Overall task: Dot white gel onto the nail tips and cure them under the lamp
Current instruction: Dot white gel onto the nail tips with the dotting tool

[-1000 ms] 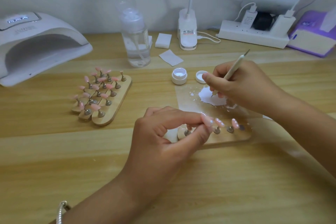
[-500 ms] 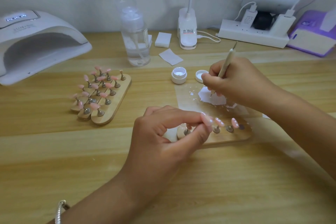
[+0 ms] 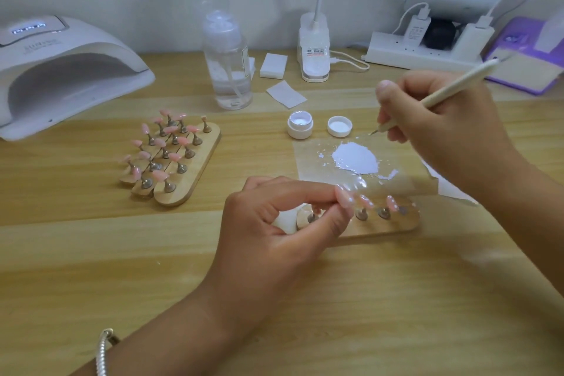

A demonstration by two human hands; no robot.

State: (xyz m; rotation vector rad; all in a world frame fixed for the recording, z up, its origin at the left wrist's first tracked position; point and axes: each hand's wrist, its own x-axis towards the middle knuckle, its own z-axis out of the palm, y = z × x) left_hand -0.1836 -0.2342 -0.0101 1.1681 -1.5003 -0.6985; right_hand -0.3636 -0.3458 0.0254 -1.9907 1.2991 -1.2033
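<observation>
Left hand (image 3: 274, 232) pinches one pink nail tip (image 3: 344, 199) between thumb and forefinger, its other fingers curled under, over the left end of a wooden stand (image 3: 384, 227) that lies just beyond its fingertips. Two mounted tips (image 3: 364, 201) stand on metal posts on that stand, just right of the pinched one. Right hand (image 3: 448, 134) grips a cream dotting tool (image 3: 451, 88) like a pen, its fine metal point just beside the far edge of a puddle of white gel (image 3: 354, 159); whether the point touches anything I cannot tell. This gel is spread on a clear sheet (image 3: 311, 152) lying between the two hands. Just left of the right hand's fingertips sit the open gel jar (image 3: 300, 127) and, beside it, its lid (image 3: 339, 127). Well to the left of the left hand, three more stands (image 3: 197, 168) lie side by side, crowded with pink tips. Farther left and beyond them sits the white curing lamp (image 3: 61, 70), its display lit. Beyond both hands, toward the wall, are a clear pump bottle (image 3: 227, 70), white wipes (image 3: 273, 65), a desk-lamp base (image 3: 314, 52) and a power strip (image 3: 421, 56). A silver bracelet (image 3: 103, 351) circles the left wrist.
</observation>
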